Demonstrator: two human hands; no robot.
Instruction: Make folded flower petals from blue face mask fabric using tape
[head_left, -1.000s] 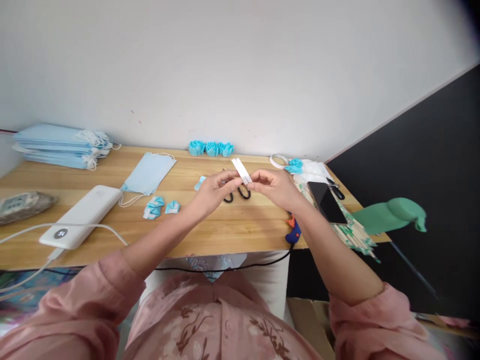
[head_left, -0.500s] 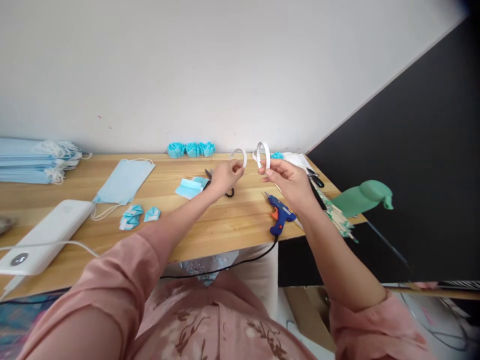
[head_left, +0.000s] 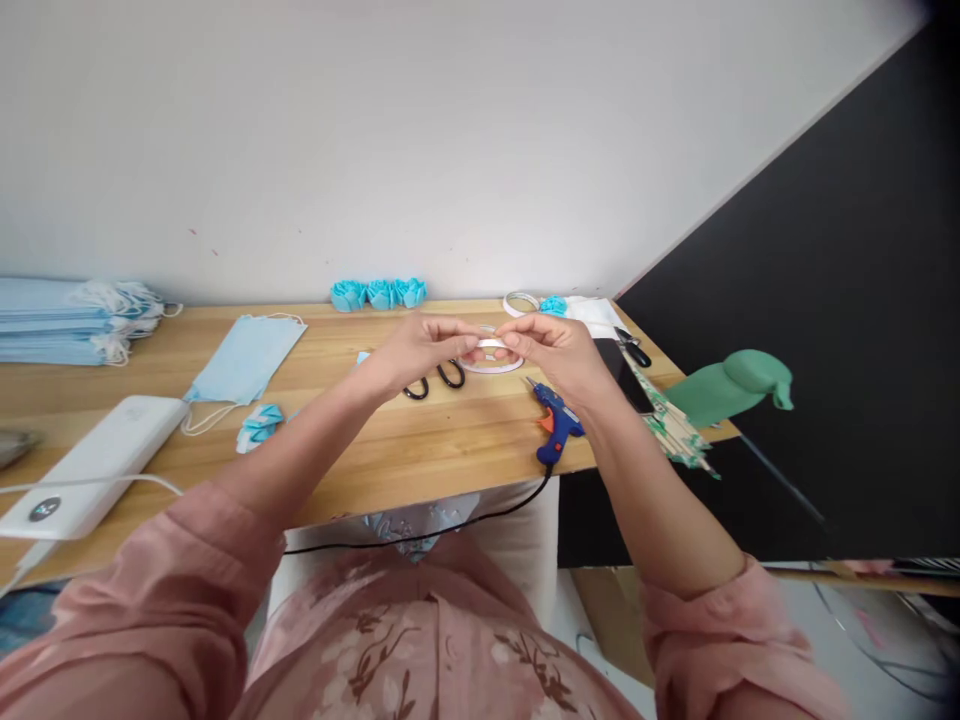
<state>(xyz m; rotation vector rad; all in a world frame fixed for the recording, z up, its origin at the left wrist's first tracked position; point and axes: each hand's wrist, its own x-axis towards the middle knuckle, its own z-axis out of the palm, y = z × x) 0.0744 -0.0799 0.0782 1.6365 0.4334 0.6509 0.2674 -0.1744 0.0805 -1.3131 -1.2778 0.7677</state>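
My left hand (head_left: 420,350) and my right hand (head_left: 559,355) meet above the middle of the wooden table (head_left: 420,460). Together they pinch a flat white tape ring (head_left: 491,366) by its top edge, fingertips almost touching. I cannot tell whether a second ring lies against it. Black-handled scissors (head_left: 431,380) lie on the table just under my left hand. A blue glue gun (head_left: 555,430) with an orange trigger lies below my right hand near the front edge.
Another white ring (head_left: 520,301) and three blue rosettes (head_left: 379,293) sit by the wall. A blue face mask (head_left: 244,360), folded blue pieces (head_left: 261,422), a mask stack (head_left: 67,320) and a white power bank (head_left: 97,465) lie left. A phone (head_left: 619,370) and sticks (head_left: 675,425) lie right.
The hands first held two white rings pressed together, then pulled them apart with one in each hand. Now they are together again, lower, over the scissors.
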